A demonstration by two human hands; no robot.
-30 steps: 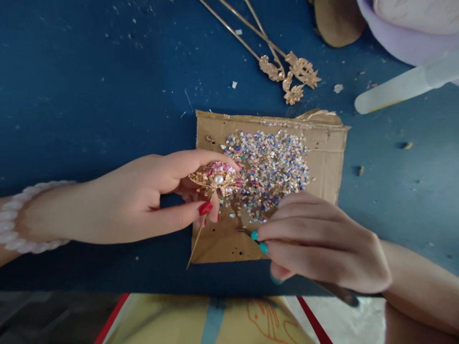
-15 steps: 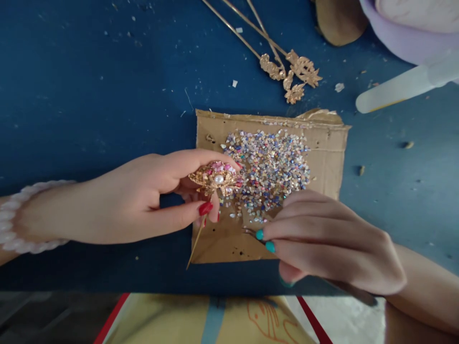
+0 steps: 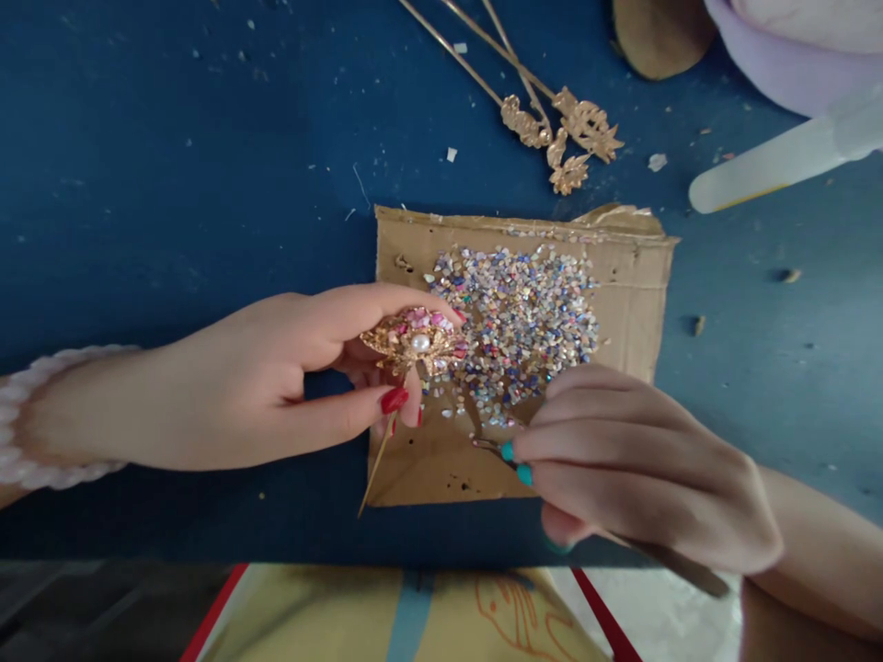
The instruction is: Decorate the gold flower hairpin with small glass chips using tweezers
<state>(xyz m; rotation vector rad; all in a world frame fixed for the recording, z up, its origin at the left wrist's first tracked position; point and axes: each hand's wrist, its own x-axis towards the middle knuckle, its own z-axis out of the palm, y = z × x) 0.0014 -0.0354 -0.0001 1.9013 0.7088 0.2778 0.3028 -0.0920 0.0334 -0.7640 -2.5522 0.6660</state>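
Note:
Between the thumb and fingers of my left hand (image 3: 276, 382) is a gold hairpin (image 3: 396, 348), its ornate head set with pink chips and one white pearl. The pin's thin stem slants down below my thumb. My right hand (image 3: 641, 469) is closed around tweezers (image 3: 690, 570), whose tips point left over the cardboard. A tiny pale bit seems to sit at the tips, too small to name. Just above the tips lies a spread of small multicoloured stone chips (image 3: 517, 322) on the cardboard piece (image 3: 414, 473).
Several gold hairpins (image 3: 583, 124) without stones lie at the back of the blue table (image 3: 172, 202). At the right back are a white tube-like nozzle (image 3: 751, 175), a lilac container (image 3: 751, 64) and a brown rounded object (image 3: 662, 37). Small scraps dot the table.
The tweezer tips have shifted very slightly right, and a tiny pale bit now shows at them. My left hand holds the hairpin almost unmoved.

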